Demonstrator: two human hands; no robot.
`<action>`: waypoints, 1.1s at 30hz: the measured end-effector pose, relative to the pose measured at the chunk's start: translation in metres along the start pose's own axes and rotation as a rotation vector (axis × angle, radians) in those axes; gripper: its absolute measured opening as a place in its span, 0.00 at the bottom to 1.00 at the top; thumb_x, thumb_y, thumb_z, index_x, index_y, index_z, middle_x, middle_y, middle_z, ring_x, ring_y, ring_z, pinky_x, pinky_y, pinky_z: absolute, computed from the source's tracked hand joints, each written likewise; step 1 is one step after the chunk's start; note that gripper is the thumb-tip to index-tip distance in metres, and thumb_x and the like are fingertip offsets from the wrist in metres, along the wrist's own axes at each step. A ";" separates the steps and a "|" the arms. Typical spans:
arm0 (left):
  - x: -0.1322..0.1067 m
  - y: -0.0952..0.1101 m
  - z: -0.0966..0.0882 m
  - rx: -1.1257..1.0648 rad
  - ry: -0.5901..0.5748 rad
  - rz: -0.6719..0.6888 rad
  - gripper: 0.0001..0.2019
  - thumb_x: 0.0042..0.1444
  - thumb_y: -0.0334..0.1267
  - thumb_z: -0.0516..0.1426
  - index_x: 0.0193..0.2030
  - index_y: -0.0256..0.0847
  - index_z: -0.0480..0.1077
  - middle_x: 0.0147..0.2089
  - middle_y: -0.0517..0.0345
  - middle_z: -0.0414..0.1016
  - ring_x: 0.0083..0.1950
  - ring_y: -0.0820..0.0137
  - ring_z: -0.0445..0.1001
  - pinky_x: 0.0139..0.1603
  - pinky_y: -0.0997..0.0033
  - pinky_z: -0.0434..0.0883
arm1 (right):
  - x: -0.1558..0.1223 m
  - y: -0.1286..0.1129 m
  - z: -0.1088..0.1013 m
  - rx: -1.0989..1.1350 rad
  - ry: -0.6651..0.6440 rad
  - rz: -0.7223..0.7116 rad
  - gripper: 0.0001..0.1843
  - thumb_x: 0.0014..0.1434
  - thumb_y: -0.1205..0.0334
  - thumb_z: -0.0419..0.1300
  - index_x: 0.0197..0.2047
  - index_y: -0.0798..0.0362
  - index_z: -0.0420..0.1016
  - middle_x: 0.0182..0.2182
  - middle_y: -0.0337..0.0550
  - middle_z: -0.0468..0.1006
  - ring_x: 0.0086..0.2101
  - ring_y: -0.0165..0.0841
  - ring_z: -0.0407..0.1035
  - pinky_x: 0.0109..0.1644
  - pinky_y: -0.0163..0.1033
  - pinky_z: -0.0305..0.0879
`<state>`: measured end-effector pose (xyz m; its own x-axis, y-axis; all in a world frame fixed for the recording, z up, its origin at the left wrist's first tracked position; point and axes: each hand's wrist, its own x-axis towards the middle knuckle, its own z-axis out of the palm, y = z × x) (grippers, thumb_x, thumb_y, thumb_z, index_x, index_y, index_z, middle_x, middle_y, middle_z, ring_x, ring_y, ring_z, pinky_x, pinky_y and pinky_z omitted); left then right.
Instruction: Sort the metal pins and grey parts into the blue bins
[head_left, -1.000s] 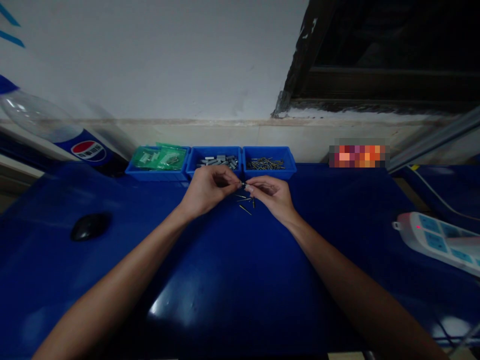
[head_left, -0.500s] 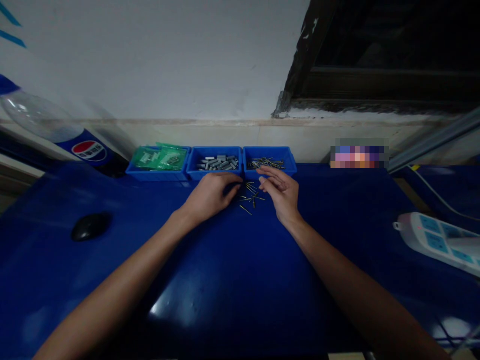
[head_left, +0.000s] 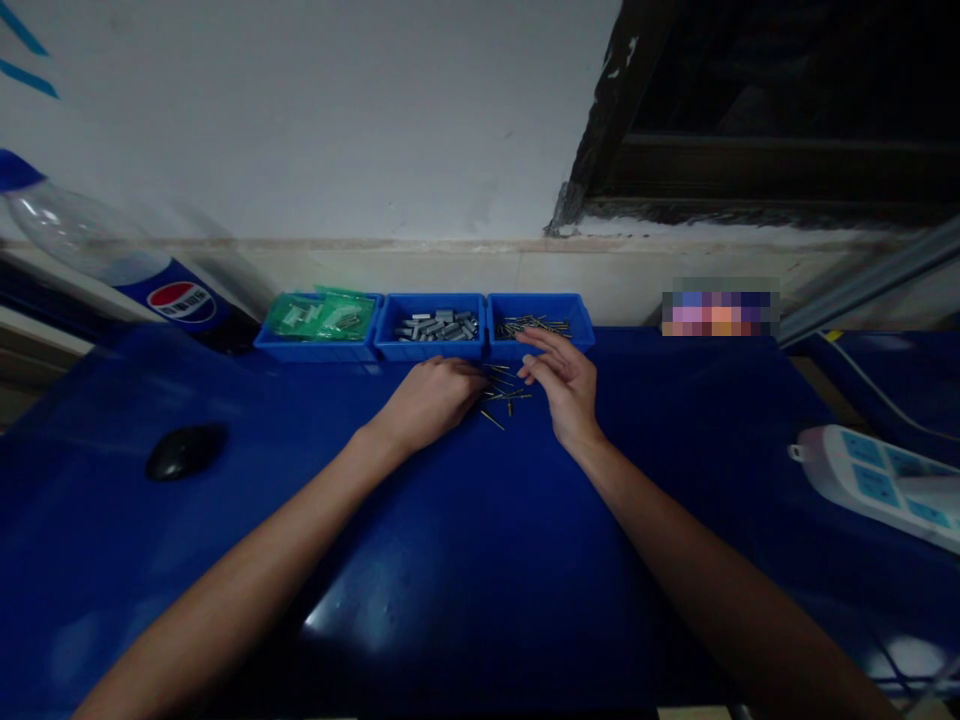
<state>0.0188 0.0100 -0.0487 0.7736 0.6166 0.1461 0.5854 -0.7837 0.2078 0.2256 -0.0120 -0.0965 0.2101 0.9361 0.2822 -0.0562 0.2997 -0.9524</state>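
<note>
A small heap of thin metal pins [head_left: 504,390] lies on the blue table [head_left: 465,560] between my hands. My left hand [head_left: 431,400] rests palm down just left of the heap, its fingers curled and their tips touching the pins; what they hold, if anything, is hidden. My right hand [head_left: 562,380] hovers right of the heap with fingers stretched out and apart, holding nothing, just in front of the right blue bin of pins [head_left: 540,325]. The middle blue bin [head_left: 433,327] holds small grey metal blocks.
A third blue bin with green plastic bags [head_left: 319,318] stands at the left of the row against the wall. A cola bottle [head_left: 112,265] lies at far left, a black mouse [head_left: 185,451] nearer me, and a white power strip [head_left: 877,480] at the right.
One second ago both hands were pinched together on a small part above the pins. They have since parted: the left dropped onto the table by the heap, the right opened and moved towards the right bin.
</note>
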 end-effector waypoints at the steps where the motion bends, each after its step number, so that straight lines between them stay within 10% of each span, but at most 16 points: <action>1: 0.000 0.001 -0.001 0.023 -0.010 -0.012 0.11 0.68 0.27 0.56 0.48 0.37 0.81 0.45 0.46 0.84 0.48 0.60 0.83 0.52 0.60 0.79 | 0.000 0.000 0.000 -0.002 -0.002 0.002 0.17 0.59 0.59 0.69 0.53 0.45 0.83 0.50 0.44 0.86 0.31 0.33 0.77 0.37 0.43 0.75; 16: 0.000 0.004 -0.008 0.135 -0.080 -0.142 0.08 0.71 0.30 0.52 0.44 0.38 0.73 0.41 0.50 0.79 0.39 0.63 0.78 0.37 0.67 0.72 | 0.001 0.000 -0.001 -0.004 -0.019 0.005 0.16 0.60 0.56 0.67 0.51 0.44 0.83 0.50 0.44 0.85 0.31 0.33 0.76 0.33 0.41 0.72; 23: 0.000 0.004 -0.004 0.050 0.008 0.014 0.08 0.69 0.28 0.54 0.49 0.37 0.74 0.48 0.48 0.80 0.52 0.59 0.78 0.50 0.62 0.76 | 0.000 -0.001 -0.001 0.027 -0.028 0.009 0.15 0.59 0.58 0.67 0.51 0.44 0.83 0.50 0.43 0.85 0.32 0.32 0.75 0.33 0.40 0.71; 33: 0.000 0.001 0.000 0.062 -0.023 -0.019 0.10 0.70 0.27 0.53 0.50 0.37 0.76 0.44 0.48 0.80 0.46 0.60 0.80 0.44 0.64 0.76 | -0.001 -0.001 -0.001 0.032 -0.033 0.009 0.14 0.60 0.58 0.67 0.50 0.44 0.83 0.50 0.42 0.85 0.32 0.32 0.76 0.34 0.40 0.70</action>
<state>0.0195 0.0089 -0.0484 0.7671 0.6302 0.1200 0.6135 -0.7754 0.1499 0.2266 -0.0133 -0.0958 0.1773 0.9442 0.2777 -0.0892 0.2964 -0.9509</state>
